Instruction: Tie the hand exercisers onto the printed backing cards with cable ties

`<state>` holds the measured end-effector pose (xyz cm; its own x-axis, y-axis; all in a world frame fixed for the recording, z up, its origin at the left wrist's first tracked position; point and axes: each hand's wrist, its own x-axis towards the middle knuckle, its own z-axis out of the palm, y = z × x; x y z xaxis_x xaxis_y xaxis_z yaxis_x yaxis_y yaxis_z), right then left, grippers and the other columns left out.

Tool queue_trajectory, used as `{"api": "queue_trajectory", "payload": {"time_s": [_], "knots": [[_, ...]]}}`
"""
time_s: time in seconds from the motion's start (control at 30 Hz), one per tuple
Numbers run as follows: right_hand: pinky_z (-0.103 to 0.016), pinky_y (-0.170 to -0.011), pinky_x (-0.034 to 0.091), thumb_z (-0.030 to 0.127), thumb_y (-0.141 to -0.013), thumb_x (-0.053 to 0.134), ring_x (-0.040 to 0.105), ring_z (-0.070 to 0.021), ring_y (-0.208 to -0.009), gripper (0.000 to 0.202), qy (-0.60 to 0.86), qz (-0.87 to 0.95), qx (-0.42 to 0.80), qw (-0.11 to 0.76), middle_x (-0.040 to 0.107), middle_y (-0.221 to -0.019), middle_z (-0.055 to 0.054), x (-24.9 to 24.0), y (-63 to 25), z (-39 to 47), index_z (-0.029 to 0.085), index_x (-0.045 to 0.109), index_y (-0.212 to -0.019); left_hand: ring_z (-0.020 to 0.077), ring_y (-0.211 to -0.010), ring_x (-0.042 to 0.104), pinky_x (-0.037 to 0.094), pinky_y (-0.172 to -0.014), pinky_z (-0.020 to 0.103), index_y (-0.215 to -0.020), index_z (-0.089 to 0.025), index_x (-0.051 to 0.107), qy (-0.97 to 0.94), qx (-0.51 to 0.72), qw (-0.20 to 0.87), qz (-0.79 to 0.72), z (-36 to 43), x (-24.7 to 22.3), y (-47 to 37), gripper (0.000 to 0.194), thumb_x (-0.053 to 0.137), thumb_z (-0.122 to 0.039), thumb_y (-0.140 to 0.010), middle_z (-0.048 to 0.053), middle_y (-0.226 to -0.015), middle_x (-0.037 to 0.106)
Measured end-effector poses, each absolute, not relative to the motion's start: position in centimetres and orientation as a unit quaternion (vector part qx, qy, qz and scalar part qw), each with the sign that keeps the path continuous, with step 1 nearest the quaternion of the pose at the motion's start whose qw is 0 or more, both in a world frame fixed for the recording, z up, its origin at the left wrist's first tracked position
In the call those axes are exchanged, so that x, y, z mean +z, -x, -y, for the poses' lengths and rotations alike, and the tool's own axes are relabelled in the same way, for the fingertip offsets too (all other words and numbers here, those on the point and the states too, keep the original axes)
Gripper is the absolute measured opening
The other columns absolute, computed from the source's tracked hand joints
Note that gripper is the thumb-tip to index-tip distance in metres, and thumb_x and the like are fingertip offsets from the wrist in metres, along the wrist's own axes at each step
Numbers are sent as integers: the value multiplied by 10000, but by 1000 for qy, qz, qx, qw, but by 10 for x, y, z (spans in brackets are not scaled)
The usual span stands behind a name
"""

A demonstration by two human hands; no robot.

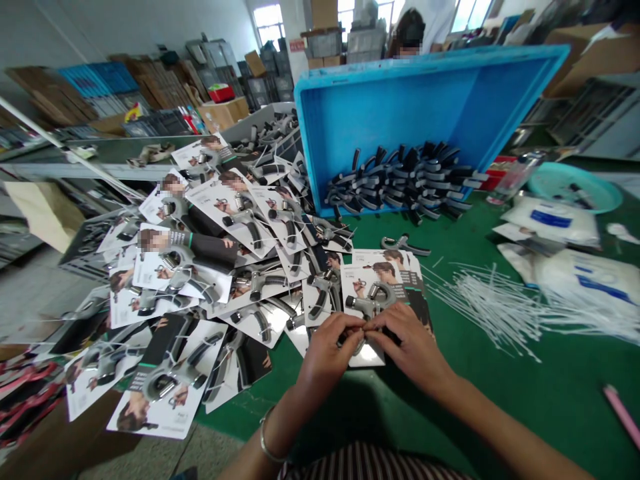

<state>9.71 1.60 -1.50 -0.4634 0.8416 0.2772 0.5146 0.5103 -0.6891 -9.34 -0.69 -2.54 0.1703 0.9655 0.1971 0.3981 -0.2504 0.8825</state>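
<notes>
In front of me a grey-and-black hand grip strengthener (371, 303) lies on a printed backing card (353, 277), atop a small stack of such cards. My left hand (327, 347) is closed in a pinch over the lower part of the strengthener. Tip to tip with it, my right hand (407, 340) pinches at the same spot. Whatever is between the fingertips is too small and covered to make out. A loose hand grip strengthener (405, 244) lies just behind the stack. Right of my hands, many thin white cable ties (493, 307) are spread in a pile.
Left, a heap of carded strengtheners (183, 267) reaches the table edge. A blue crate (390, 100), tipped on its side, holds bare strengtheners. Plastic bags (550, 223), a turquoise basin (575, 187) and a pink pen-like object (623, 413) lie right. Another person (410, 33) is behind the crate.
</notes>
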Motion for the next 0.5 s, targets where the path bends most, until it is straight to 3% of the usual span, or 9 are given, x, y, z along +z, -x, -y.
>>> {"api": "queue_trajectory", "payload": {"time_s": [0.2, 0.5], "knots": [[-353, -810, 416, 261, -976, 552, 551, -220, -911, 93, 452, 785, 275, 323, 646, -910, -35, -15, -108, -6, 222, 635, -991, 134, -865, 625, 470, -804, 234, -973, -197, 685, -665, 420, 371, -494, 10, -30, 88, 114, 644, -142, -881, 15, -929, 677], [-396, -799, 372, 269, -971, 559, 519, -235, -862, 115, 435, 840, 223, 237, 678, -886, -41, -8, -113, 1, 216, 661, -967, 154, -871, 631, 473, -813, 260, -921, -197, 706, -654, 433, 381, -490, 14, -27, 84, 79, 654, -157, -878, 21, -895, 689]]}}
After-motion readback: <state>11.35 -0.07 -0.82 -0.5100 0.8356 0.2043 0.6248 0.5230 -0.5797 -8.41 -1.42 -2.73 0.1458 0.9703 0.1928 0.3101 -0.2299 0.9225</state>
